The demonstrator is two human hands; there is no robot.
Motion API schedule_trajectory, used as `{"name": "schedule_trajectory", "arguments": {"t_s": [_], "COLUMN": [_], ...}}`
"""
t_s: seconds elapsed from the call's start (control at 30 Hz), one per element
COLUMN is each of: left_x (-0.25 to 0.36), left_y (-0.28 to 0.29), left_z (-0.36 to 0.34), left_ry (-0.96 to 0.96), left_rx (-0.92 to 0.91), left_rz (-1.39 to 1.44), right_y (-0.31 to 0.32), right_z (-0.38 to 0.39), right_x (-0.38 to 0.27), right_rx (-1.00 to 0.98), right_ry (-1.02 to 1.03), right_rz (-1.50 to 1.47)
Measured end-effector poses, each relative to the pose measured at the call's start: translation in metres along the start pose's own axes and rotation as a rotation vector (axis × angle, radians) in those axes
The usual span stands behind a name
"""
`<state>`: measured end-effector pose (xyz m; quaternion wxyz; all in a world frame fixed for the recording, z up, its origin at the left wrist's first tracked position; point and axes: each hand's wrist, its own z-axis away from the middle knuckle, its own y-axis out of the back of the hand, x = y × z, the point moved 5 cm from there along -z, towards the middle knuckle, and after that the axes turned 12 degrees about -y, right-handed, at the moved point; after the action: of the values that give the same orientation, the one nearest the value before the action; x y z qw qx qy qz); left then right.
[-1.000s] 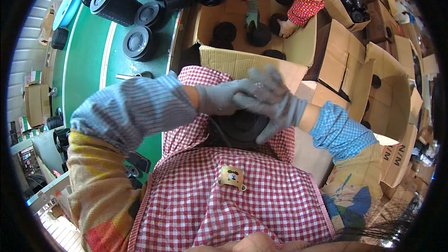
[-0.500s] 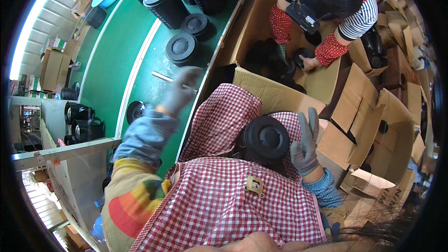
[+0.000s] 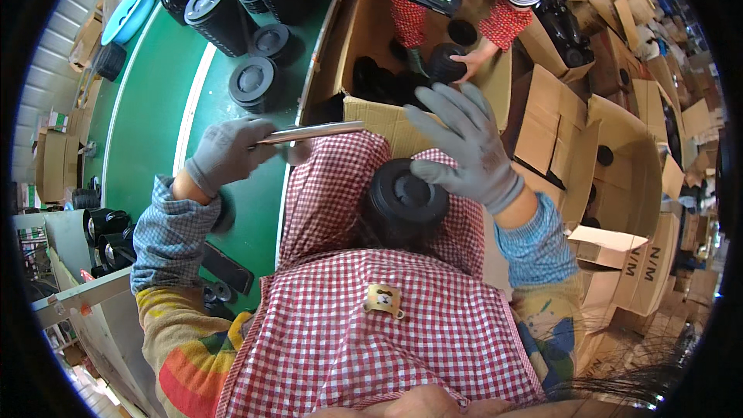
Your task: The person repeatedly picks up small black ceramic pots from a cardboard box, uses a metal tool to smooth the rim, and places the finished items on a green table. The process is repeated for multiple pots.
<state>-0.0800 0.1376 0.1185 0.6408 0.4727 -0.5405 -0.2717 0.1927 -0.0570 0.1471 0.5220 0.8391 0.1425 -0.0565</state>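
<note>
My left hand (image 3: pixel 228 153), in a grey glove, is closed around one end of a slim, shiny metal rod (image 3: pixel 313 132). The rod points right, over the edge of the green table (image 3: pixel 151 120). My right hand (image 3: pixel 468 147), gloved too, is raised with its fingers spread and nothing in it. Between my knees, on the red-checked apron (image 3: pixel 340 186), sits a black round piece with a ridged disc top (image 3: pixel 410 200). My right thumb overlaps its upper right side in the picture; whether they touch I cannot tell.
Stacks of black discs (image 3: pixel 253 81) stand on the table. Ahead, a co-worker's hand (image 3: pixel 474 60) holds a black round part over a large cardboard box (image 3: pixel 371 112). More open boxes (image 3: pixel 627 162) stand at the right. A metal frame (image 3: pixel 85 286) borders the left.
My left hand has picked up the metal rod from the table and brought it towards me. My right hand has risen and spread its fingers above the black piece. The whole view has shifted.
</note>
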Motion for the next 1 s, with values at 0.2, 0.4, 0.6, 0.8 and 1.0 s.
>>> {"name": "schedule_trajectory", "arguments": {"t_s": [0.2, 0.4, 0.6, 0.8, 1.0], "left_x": [0.098, 0.112, 0.108, 0.103, 0.099], "left_y": [-0.020, -0.069, -0.080, -0.087, -0.092], "left_z": [-0.086, -0.106, -0.119, -0.136, -0.139], "left_ry": [-0.286, -0.324, -0.392, -0.507, -0.482], "left_rx": [-0.107, -0.270, -0.344, -0.391, -0.436], "left_rz": [0.063, 0.093, 0.196, 0.164, 0.424], "right_y": [-0.005, -0.018, -0.025, -0.013, -0.013], "right_z": [-0.006, 0.054, 0.080, 0.076, 0.057], "right_x": [0.018, 0.041, 0.024, 0.003, 0.010], "right_rx": [-0.502, -0.495, -0.500, -0.716, -0.874], "right_ry": [-0.183, -0.325, -0.440, -0.485, -0.315], "right_rz": [-0.166, -0.365, -0.399, -0.247, -0.134]}}
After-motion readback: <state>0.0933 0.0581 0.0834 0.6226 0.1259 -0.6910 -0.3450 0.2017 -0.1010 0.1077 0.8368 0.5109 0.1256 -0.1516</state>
